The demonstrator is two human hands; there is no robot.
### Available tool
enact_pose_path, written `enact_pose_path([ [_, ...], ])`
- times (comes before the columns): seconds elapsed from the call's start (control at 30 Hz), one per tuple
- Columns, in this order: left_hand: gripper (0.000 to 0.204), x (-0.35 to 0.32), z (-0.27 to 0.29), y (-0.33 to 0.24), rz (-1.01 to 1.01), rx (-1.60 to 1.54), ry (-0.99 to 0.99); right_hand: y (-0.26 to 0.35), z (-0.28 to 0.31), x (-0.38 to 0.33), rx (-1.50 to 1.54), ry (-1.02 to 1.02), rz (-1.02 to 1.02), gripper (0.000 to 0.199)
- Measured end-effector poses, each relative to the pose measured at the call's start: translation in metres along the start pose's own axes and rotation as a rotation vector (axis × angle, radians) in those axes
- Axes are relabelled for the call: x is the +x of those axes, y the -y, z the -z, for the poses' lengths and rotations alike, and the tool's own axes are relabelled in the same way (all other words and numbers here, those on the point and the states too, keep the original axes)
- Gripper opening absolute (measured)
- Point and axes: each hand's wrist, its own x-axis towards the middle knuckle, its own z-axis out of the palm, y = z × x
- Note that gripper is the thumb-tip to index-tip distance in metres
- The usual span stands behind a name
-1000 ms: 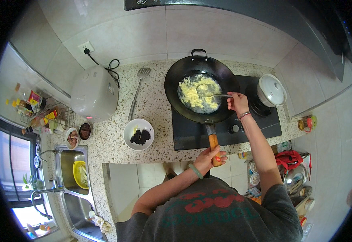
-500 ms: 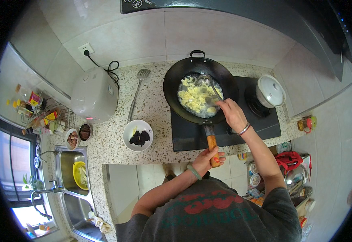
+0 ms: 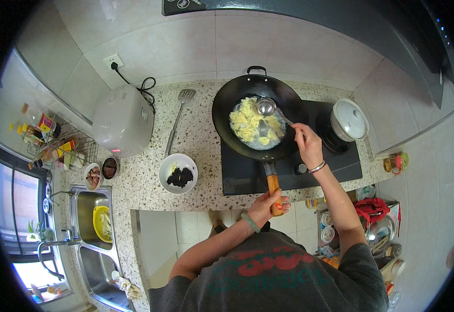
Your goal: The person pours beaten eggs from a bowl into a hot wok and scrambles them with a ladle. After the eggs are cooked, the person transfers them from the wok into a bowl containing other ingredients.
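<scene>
Right grip [image 3: 309,146] holds ladle [image 3: 266,107] — left grip [image 3: 264,206] clasps wok handle [image 3: 273,183]

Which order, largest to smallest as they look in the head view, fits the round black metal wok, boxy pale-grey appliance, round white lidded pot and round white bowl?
1. Round black metal wok
2. Boxy pale-grey appliance
3. Round white lidded pot and round white bowl: about alike, so unranked.

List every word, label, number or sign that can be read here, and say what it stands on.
Dark shirt: large red and green lettering; I don't copy printed words.
Range hood: pale markings, too small to read.
Bottles: coloured labels, too small to read.
Rice cooker: small marking, unreadable.
</scene>
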Motion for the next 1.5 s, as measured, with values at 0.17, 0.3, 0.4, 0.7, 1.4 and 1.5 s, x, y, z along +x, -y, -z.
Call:
enact_pose_path([
  [0.17, 0.041, -0.001, -0.003, -0.001, -0.002, 0.009, -0.003, -0.004, 0.002, 0.004, 0.025, 0.039, -0.157, 0.015],
  [0.3, 0.041, -0.001, -0.003, -0.002, 0.001, 0.018, -0.015, -0.009, -0.007, 0.004, -0.062, 0.017, 0.035, 0.012],
  [0.4, 0.042, 0.000, -0.003, -0.003, 0.012, 0.016, -0.019, -0.013, -0.010, 0.004, -0.128, 0.033, 0.121, 0.010],
  [0.7, 0.043, -0.004, -0.007, -0.006, 0.019, 0.037, -0.032, -0.010, -0.013, 0.002, -0.190, 0.040, 0.178, 0.008],
  [1.4, 0.044, -0.005, -0.008, -0.005, -0.003, 0.070, -0.025, 0.005, 0.013, 0.006, -0.148, -0.101, 0.141, 0.012],
  [1.5, 0.045, -0.006, -0.005, -0.003, -0.026, 0.068, -0.032, 0.004, 0.019, 0.009, -0.056, -0.083, -0.051, 0.017],
])
